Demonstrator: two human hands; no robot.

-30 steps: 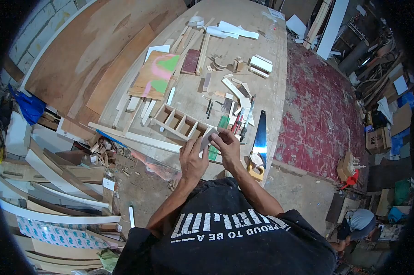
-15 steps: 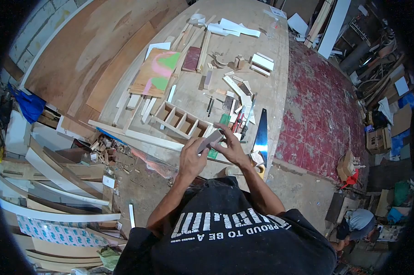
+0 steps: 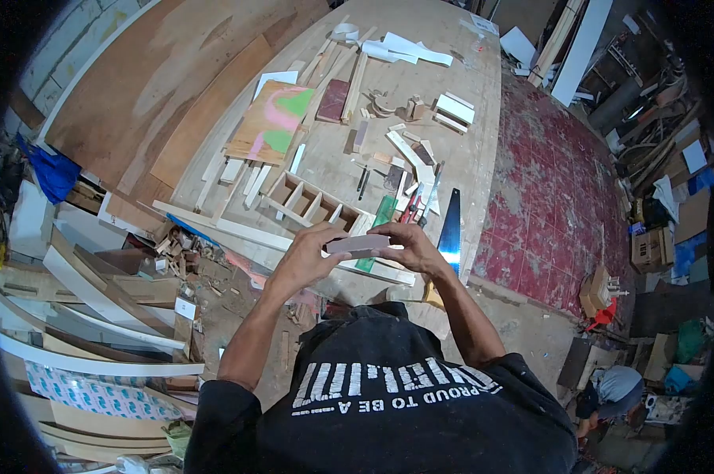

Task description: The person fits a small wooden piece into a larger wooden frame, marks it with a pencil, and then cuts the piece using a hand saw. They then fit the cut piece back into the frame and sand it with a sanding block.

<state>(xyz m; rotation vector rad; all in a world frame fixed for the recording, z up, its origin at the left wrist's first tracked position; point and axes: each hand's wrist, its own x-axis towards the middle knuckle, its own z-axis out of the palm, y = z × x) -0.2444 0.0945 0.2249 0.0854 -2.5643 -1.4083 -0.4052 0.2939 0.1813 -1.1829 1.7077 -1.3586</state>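
Note:
A mauve-grey sanding block [image 3: 357, 243] is held level between both hands, above the near edge of the workbench. The fingers and thumb of my left hand [image 3: 305, 257] close on its left end. My right hand [image 3: 414, 250] pinches the right end between thumb and fingers. Just beyond my left hand lies a wooden compartment box [image 3: 313, 204], its near corner partly hidden by the hands. A green strip-like piece [image 3: 384, 212] lies behind the block, close to my right hand. To the right, a handsaw [image 3: 451, 229] rests on the bench with its blade toward the far side.
The workbench [image 3: 420, 87] carries a painted board [image 3: 274, 118], wood strips, pencils, red-handled tools [image 3: 410, 209] and a small white-topped block [image 3: 454, 109]. Curved wooden parts [image 3: 96, 363] stack at the left. Another person [image 3: 617, 387] crouches at the lower right.
The sanding block has turned from a slant to nearly level. My left hand has shifted left and my right hand slightly right, both now gripping its ends.

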